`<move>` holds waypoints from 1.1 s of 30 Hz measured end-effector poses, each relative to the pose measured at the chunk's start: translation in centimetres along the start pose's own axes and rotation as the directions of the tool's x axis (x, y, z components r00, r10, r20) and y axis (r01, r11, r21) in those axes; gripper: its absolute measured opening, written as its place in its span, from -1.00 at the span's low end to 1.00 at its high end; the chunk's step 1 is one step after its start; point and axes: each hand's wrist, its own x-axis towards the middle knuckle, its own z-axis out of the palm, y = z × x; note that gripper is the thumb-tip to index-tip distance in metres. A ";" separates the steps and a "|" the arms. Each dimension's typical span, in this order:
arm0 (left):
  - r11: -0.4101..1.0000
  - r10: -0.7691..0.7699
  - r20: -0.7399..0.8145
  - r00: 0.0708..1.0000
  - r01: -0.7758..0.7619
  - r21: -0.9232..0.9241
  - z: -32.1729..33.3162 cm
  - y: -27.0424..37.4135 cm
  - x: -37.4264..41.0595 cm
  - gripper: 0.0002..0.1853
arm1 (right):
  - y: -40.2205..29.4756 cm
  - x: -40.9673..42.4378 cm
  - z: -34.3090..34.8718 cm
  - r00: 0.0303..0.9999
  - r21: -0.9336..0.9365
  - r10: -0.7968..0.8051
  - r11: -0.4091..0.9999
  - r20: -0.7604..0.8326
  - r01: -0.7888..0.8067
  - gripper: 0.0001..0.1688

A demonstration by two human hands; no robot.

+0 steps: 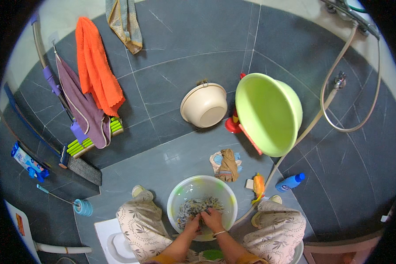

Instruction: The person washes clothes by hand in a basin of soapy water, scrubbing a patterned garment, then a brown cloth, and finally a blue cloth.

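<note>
Between my knees stands a pale plastic basin (pixel 229 184), tinted green and yellow in patches. A wet, patterned cloth (pixel 199 206) in grey, white and yellow lies bunched inside it. My left hand (pixel 193 224) grips the near side of the cloth, its fingertips partly hidden in the folds. Close beside it, my right hand (pixel 213 219) also holds the cloth, and a bracelet circles that wrist. Just beyond the rim, a small heap with a brown garment (pixel 228 166) on top rests on the tiled floor.
Right of the basin are a white soap bar (pixel 249 184), an orange-yellow mesh (pixel 258 185) and a blue bottle (pixel 288 183). A large green tub (pixel 267 114) leans in the corner, near a hose (pixel 308 137). Left are a squat toilet (pixel 100 236) and a brush (pixel 83 207).
</note>
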 end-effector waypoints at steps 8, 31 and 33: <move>0.804 0.183 0.344 0.921 0.061 -0.592 1.4 2.4 -3.1 -0.36 | -12.5 -7.4 -6.4 0.965 0.252 -0.225 0.950 0.135 0.186 -0.57; 0.979 0.096 0.219 0.971 -0.052 -0.197 0.9 0.9 -4.2 -0.39 | -4.1 -4.5 -0.5 0.988 0.284 -0.038 0.955 -0.147 0.079 -0.59; 0.888 0.151 0.304 0.941 0.006 -0.460 -0.2 0.3 -1.3 -0.37 | -9.5 -7.3 -2.9 0.976 0.250 -0.153 0.950 -0.157 0.189 -0.63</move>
